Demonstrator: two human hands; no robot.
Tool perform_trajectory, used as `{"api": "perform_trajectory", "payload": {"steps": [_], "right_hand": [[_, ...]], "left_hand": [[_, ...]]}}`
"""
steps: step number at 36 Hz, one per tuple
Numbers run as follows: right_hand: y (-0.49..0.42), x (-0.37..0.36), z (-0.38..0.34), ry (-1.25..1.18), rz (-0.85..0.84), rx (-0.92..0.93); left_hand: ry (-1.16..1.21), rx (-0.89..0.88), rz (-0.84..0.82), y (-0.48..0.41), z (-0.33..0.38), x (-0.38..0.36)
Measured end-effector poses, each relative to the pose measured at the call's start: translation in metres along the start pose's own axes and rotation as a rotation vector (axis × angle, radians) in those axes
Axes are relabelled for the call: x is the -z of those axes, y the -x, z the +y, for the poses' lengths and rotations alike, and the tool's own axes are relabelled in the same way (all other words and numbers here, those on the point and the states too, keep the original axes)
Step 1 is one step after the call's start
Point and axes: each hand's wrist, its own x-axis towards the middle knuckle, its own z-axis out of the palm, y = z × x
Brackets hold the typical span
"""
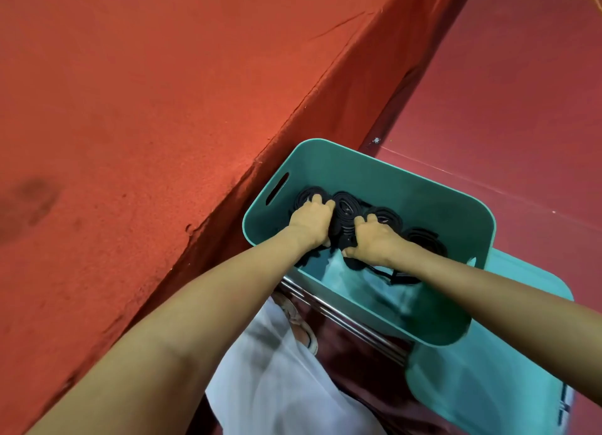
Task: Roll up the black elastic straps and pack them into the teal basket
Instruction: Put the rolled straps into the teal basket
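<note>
The teal basket [384, 170] stands beside the table, tilted toward me on a metal rail. Several rolled black elastic straps [347, 206] lie packed along its far side. Both my hands are inside the basket. My left hand [311, 221] curls its fingers over the rolls on the left. Close beside it, my right hand [374, 239] grips a roll in the middle. Another roll [423, 240] lies to the right of my right hand, and loose black strap ends [395, 276] trail under my right wrist.
A red cloth-covered table [130, 108] fills the left, its edge running down to the basket. A second teal container [488, 385] sits under the basket at lower right. The dark red floor [521, 108] lies behind. White fabric [277, 379] covers my lap.
</note>
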Motion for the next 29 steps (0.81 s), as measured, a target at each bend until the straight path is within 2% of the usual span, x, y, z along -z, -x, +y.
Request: {"api": "perform_trajectory", "payload": {"steps": [7, 15, 20, 29], "right_hand": [[0.002, -0.009, -0.004, 0.034, 0.104, 0.133], [-0.001, -0.012, -0.006, 0.286, 0.201, 0.353], [-0.003, -0.007, 0.0, 0.395, 0.27, 0.347], [0.004, 0.002, -0.001, 0.356, 0.174, 0.299]], "left_hand": [[0.021, 0.001, 0.032, 0.001, -0.007, 0.0], [-0.001, 0.023, 0.077, 0.0, -0.016, -0.003], [-0.016, -0.007, 0.061, -0.003, -0.017, -0.006], [0.001, -0.054, -0.042, 0.004, -0.023, 0.005]]}}
